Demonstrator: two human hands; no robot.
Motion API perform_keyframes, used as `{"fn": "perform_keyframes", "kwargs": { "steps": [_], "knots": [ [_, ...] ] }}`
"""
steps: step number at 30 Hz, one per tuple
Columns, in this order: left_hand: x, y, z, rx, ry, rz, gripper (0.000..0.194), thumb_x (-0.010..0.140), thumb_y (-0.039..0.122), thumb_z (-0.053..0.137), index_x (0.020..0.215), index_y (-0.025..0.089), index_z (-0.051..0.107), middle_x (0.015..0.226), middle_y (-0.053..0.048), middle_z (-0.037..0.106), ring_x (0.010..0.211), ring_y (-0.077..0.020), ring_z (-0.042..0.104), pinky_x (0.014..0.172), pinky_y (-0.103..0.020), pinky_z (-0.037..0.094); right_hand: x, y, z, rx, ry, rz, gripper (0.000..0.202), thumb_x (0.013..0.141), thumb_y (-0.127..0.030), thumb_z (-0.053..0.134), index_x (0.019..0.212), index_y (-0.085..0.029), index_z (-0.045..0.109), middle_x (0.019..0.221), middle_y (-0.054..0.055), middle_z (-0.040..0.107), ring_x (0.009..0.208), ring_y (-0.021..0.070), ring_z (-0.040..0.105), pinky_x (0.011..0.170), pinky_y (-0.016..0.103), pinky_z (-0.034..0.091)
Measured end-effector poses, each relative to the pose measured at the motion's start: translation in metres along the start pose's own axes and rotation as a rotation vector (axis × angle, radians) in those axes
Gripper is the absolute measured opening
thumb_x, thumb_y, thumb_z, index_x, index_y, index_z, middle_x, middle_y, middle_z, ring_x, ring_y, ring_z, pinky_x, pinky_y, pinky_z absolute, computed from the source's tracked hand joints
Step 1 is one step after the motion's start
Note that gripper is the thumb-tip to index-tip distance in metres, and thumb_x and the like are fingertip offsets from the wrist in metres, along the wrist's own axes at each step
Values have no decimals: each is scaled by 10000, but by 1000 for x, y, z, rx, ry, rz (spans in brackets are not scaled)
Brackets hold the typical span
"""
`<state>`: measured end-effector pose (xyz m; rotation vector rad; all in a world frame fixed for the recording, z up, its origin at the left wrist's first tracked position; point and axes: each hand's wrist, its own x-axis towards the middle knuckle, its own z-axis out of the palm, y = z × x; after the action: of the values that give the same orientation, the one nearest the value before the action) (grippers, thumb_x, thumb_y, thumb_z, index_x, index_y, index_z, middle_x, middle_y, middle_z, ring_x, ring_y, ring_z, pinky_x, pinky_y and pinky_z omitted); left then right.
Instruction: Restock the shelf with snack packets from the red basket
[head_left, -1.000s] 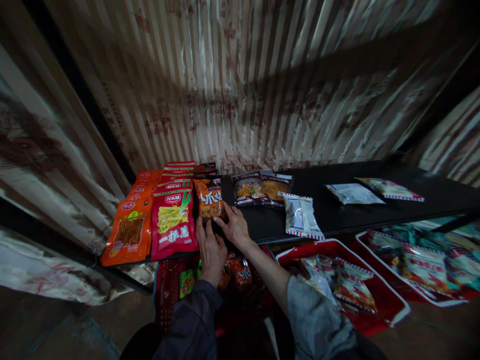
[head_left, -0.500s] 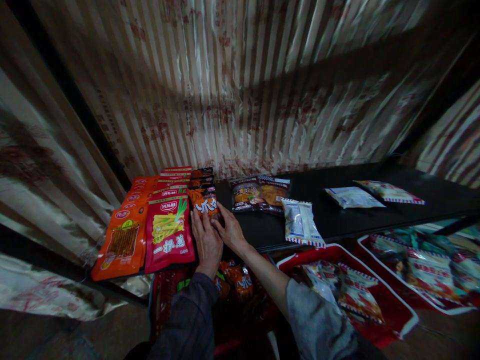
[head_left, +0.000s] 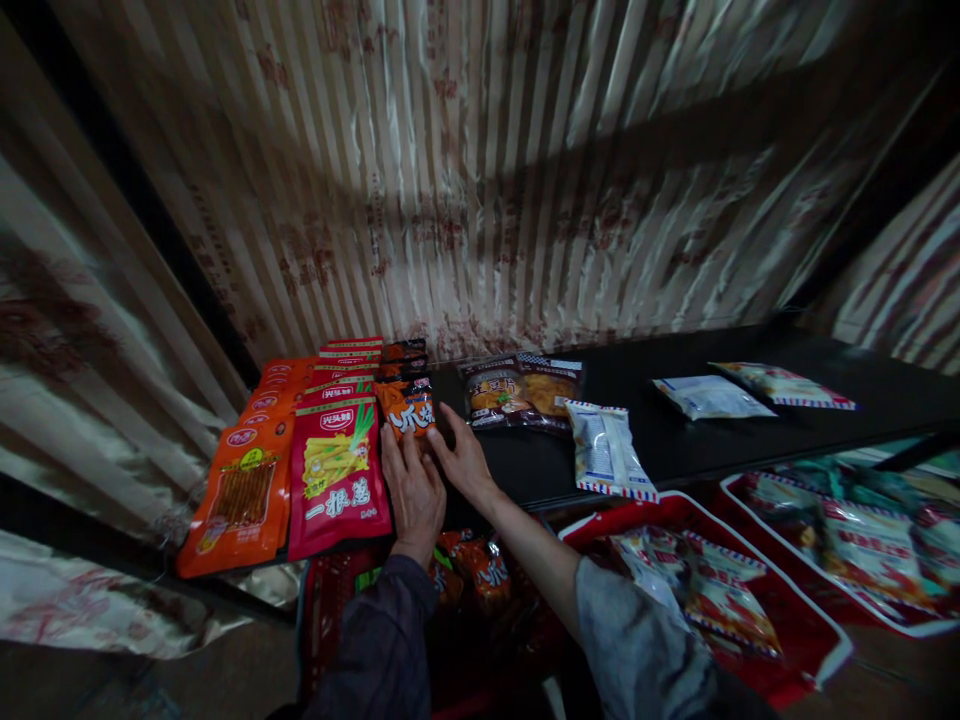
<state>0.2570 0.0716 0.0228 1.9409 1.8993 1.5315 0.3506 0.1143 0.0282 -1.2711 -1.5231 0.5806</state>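
An orange-and-black snack bag (head_left: 406, 402) lies at the front of a short row of like bags on the black shelf. My left hand (head_left: 414, 492) rests on its lower edge, fingers extended and slightly apart. Beside it, at the bag's right edge, my right hand (head_left: 463, 458) has its fingers spread and nothing in its grasp. Left of my hands is a row of pink-red bags (head_left: 339, 478), overlapping front to back. Farther left runs a row of orange bags (head_left: 244, 500).
Two brown chip bags (head_left: 517, 392) and a white bag (head_left: 609, 448) lie right of my hands on the shelf (head_left: 675, 450). Farther right are two more bags. Below stand red baskets (head_left: 806, 622) with several snack bags. Striped sheeting hangs behind.
My right hand has drawn slightly away from the orange-and-black bag, its fingers more open. My left hand stays at the bag's lower edge. The view has shifted slightly.
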Motion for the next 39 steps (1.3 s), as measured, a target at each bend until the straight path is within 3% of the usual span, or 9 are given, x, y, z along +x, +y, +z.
{"fn": "perform_keyframes", "kwargs": {
  "steps": [5,9,14,23,29,39],
  "knots": [
    [0,3,-1,15,9,-17,520,832,150,425,1349,113,383,1485,-197,251,1391,-286,193,1096,-493,256,28,-3,1,86,-75,145,638,856,-544,425,1389,-198,371,1436,88,402,1325,223,365,1109,413,259],
    [0,2,0,44,-13,-22,514,840,166,424,1349,100,389,1472,-218,266,1384,-301,210,1080,-505,275,41,-8,3,87,-117,161,586,869,-537,411,1359,-215,418,1346,89,513,1238,231,476,1069,423,320],
    [0,-1,2,85,-25,-3,499,848,167,412,1338,71,398,1462,-230,279,1378,-297,225,1074,-491,293,36,-13,3,75,-152,134,495,878,-517,402,1238,-207,540,1213,80,616,1132,230,555,995,404,399],
    [0,-1,2,129,-22,-18,500,846,173,424,1339,89,409,1462,-213,293,1371,-291,249,1082,-473,291,42,-7,6,85,-115,218,564,855,-570,408,1264,-200,524,1300,91,550,1203,216,497,1050,379,332],
    [0,-2,3,146,-30,2,496,854,177,414,1338,67,404,1457,-233,288,1370,-302,245,1071,-484,306,42,-3,6,188,-197,187,497,870,-579,380,1227,-276,545,1190,27,631,1110,186,565,993,358,389],
    [1,-1,2,154,-38,-6,506,856,188,411,1347,69,401,1472,-224,267,1386,-299,205,1088,-477,280,34,9,7,136,-105,233,507,867,-595,362,1179,-270,594,1163,30,645,1125,219,554,1009,393,374]
  ]
}}
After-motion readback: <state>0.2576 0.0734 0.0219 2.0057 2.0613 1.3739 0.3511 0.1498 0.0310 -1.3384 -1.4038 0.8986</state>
